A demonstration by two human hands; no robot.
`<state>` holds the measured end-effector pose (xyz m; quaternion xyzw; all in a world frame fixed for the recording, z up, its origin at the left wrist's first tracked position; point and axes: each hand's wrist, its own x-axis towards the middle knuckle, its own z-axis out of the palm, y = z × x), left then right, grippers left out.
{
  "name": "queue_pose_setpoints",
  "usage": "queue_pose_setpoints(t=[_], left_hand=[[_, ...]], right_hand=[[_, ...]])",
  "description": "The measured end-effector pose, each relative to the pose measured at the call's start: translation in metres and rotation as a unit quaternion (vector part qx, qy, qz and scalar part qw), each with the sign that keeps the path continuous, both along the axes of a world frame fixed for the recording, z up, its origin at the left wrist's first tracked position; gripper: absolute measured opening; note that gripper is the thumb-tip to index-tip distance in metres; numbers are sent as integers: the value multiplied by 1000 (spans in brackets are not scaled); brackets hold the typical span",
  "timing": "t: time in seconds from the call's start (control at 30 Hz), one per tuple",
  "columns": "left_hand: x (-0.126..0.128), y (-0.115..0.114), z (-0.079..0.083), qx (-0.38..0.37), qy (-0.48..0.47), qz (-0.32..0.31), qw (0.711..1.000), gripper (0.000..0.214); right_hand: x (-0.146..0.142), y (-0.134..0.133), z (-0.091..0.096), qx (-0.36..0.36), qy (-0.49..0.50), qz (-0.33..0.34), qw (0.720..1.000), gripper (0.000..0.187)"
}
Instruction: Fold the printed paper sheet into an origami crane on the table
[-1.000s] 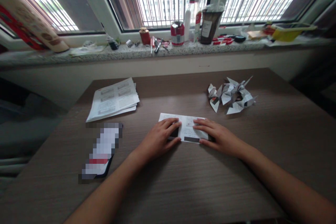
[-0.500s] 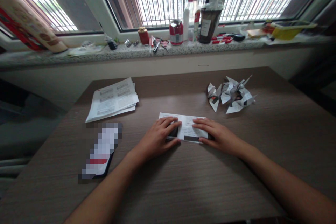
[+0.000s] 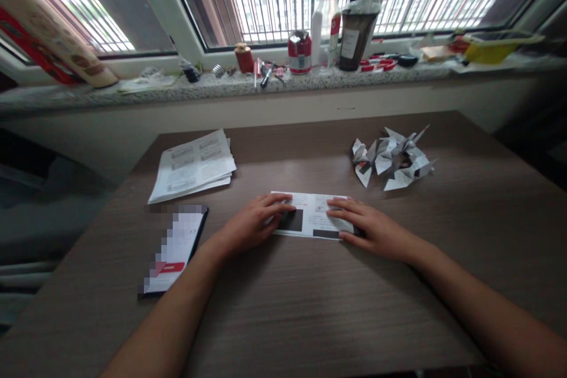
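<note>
The left hand (image 3: 248,222) is being shifted leftward; loosely open-fingered, it and the right hand (image 3: 376,230) are being rested on flimsy-looking paper (image 3: 311,221), best held by its ends.

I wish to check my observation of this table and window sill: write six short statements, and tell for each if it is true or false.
1. The fingers of the right hand are on the printed paper. True.
2. The phone lies to the right of the printed paper. False: it lies to the left.
3. The stack of sheets lies on the table, farther from the person than the phone. True.
4. The red can lies on its side on the window sill. False: it stands upright there.
5. The left hand rests on the phone. False: its fingers are at the left part of the printed paper.
6. Folded paper shapes lie beyond the right hand. True.
</note>
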<state>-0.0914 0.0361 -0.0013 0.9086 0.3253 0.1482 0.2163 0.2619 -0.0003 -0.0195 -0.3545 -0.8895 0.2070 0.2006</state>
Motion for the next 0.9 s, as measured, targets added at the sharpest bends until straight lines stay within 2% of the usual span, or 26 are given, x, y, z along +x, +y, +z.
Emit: queue_pose_setpoints(t=[0.2, 0.37, 0.57, 0.73, 0.9], left_hand=[[-4, 6, -3, -14, -13, -3, 1000, 49], [-3, 5, -4, 5, 9, 2, 1000, 52], [-5, 4, -9, 18, 29, 2, 999, 58], [-5, 4, -10, 19, 28, 5, 999, 56], [-3, 1, -4, -2, 21, 11, 1000, 45]], right_hand=[[8, 4, 3, -20, 11, 2, 1000, 56], [20, 11, 4, -25, 13, -15, 999, 50], [22, 11, 3, -24, -6, -9, 1000, 59], [22, 10, 1, -34, -11, -22, 999, 65], [22, 11, -3, -39, -14, -27, 999, 62]])
